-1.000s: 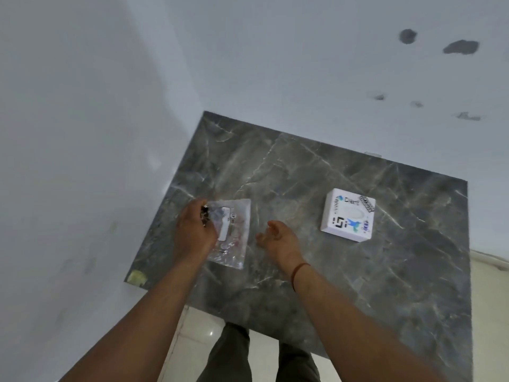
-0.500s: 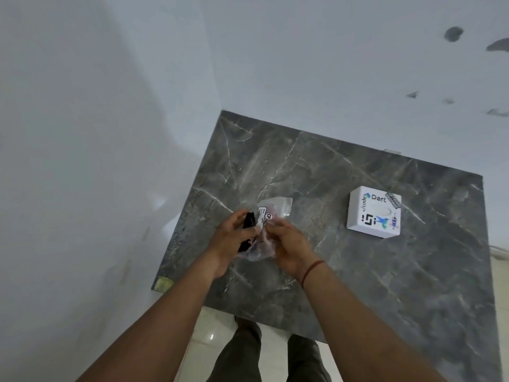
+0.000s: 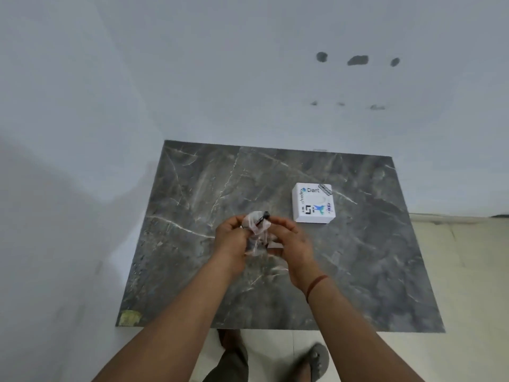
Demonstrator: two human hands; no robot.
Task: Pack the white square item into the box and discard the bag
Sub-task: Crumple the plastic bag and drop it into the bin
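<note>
Both my hands hold a crumpled clear plastic bag (image 3: 257,230) above the middle of the grey marble table (image 3: 358,271). My left hand (image 3: 231,239) grips the bag's left side and my right hand (image 3: 289,241) grips its right side. A small black part pokes out at the bag's top. Something white shows at the bag's lower right between my fingers; I cannot tell what it is. The white square box (image 3: 314,203) with printed logos lies shut on the table, up and to the right of my hands.
The table stands in a corner with white walls on the left and behind. A yellowish patch (image 3: 130,317) marks its near left corner. Pale tiled floor lies to the right and below, where my legs and a sandalled foot (image 3: 316,362) show.
My left hand lifted the bag off the table's left part and my right hand joined it. The bag is now bunched up between both hands, nearer the box.
</note>
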